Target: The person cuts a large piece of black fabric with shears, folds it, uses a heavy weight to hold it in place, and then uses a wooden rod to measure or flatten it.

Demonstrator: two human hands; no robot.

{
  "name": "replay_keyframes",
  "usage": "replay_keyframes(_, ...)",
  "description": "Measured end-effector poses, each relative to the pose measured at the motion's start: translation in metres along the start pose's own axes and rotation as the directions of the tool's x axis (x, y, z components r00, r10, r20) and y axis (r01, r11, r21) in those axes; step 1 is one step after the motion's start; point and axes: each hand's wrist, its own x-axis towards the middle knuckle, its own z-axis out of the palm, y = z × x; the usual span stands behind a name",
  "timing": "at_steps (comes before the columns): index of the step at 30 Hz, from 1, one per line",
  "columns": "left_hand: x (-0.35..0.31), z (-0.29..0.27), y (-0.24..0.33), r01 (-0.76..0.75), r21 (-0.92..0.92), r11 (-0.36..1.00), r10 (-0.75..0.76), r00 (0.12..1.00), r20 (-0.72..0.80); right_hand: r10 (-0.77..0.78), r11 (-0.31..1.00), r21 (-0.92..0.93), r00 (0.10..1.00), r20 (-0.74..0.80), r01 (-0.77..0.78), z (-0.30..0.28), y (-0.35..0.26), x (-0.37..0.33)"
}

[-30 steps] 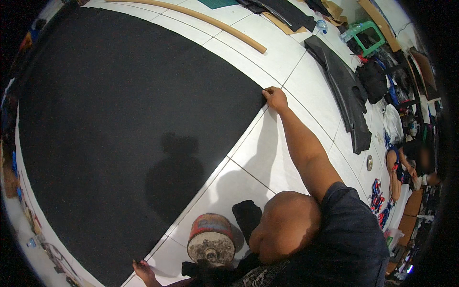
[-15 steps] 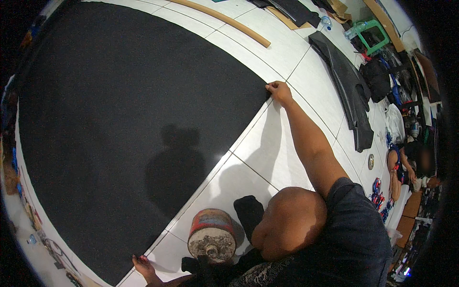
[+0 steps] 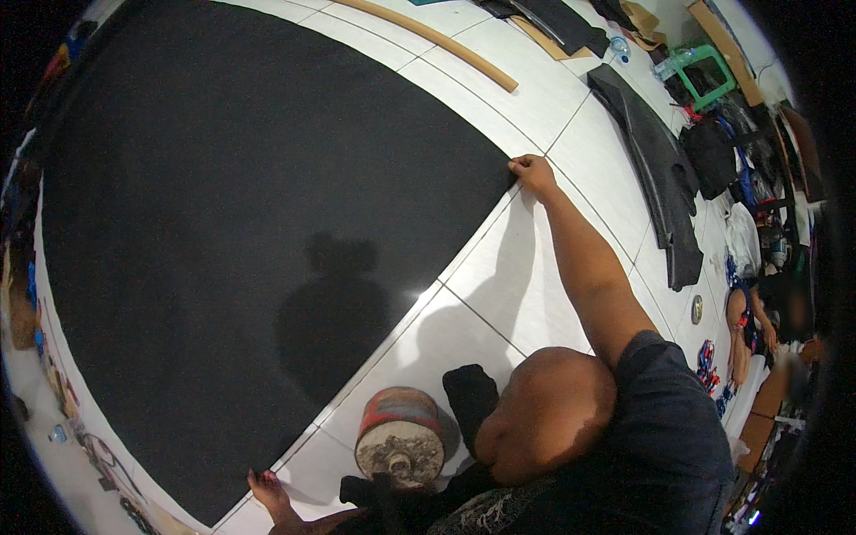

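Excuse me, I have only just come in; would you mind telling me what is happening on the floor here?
A person seen from above is crouched over a large black sheet spread on the white tiled floor. Both arms are stretched along its straight edge: the right hand grips the far corner, and the left hand presses on the near corner. A round, worn weight and a small black cloth sit on the tiles between the arms. Further off lie a long wooden strip and another dark strip of material.
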Motion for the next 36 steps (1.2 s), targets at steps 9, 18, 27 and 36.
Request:
replay_keyframes(9,0.005,-0.016,0.010,-0.022,0.003,1.000,0.022,0.999,0.028,0.033,0.997,-0.068,0.999,0.028,-0.031,0.006,-0.011,0.000)
replay_keyframes(18,-0.001,-0.003,0.000,-0.038,-0.048,0.998,0.033,0.994,-0.108,-0.620,0.692,-0.371,0.773,0.133,0.619,0.048,-0.108,-0.127)
replay_keyframes(27,-0.003,0.012,-0.005,-0.048,-0.030,0.998,0.045,0.995,-0.084,-0.796,0.130,-0.070,0.146,0.587,0.989,0.107,-0.152,-0.268)
replay_keyframes(36,-0.007,0.011,-0.002,-0.101,0.010,0.995,0.101,0.994,-0.043,-0.792,0.169,-0.144,0.221,0.569,0.975,0.116,-0.147,-0.285)
